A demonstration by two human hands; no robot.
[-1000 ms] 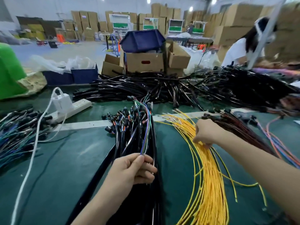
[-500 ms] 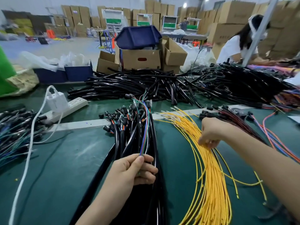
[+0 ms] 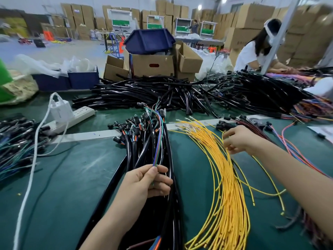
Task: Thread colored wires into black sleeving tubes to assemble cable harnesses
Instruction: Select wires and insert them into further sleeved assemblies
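From the head camera, the left hand (image 3: pixel 149 179) is low in the middle, with thumb and curled fingers pinching a thin bunch of coloured wires (image 3: pixel 158 138). The wires run up and away from the hand to small plugs at their far ends. That hand lies over a long bundle of harnesses (image 3: pixel 135 141), black tubing with connectors, which runs along the green table (image 3: pixel 72 177). To the right, the right hand (image 3: pixel 237 139) has its fingers curled, and its fingertips pinch a strand at the upper edge of the yellow wires (image 3: pixel 228 186). These wires fan out in a curve from near the table's metal strip down to the lower edge. Just beyond the right hand lies a bundle of dark red wires (image 3: pixel 252 127). Loose black tubes (image 3: pixel 144 94) are heaped across the far side of the table. A power strip (image 3: pixel 79 114) lies on the left, a box (image 3: pixel 153 65) with a blue bin (image 3: pixel 149 40) on top stands behind the heap, and another person (image 3: pixel 252 53) works at the far right.
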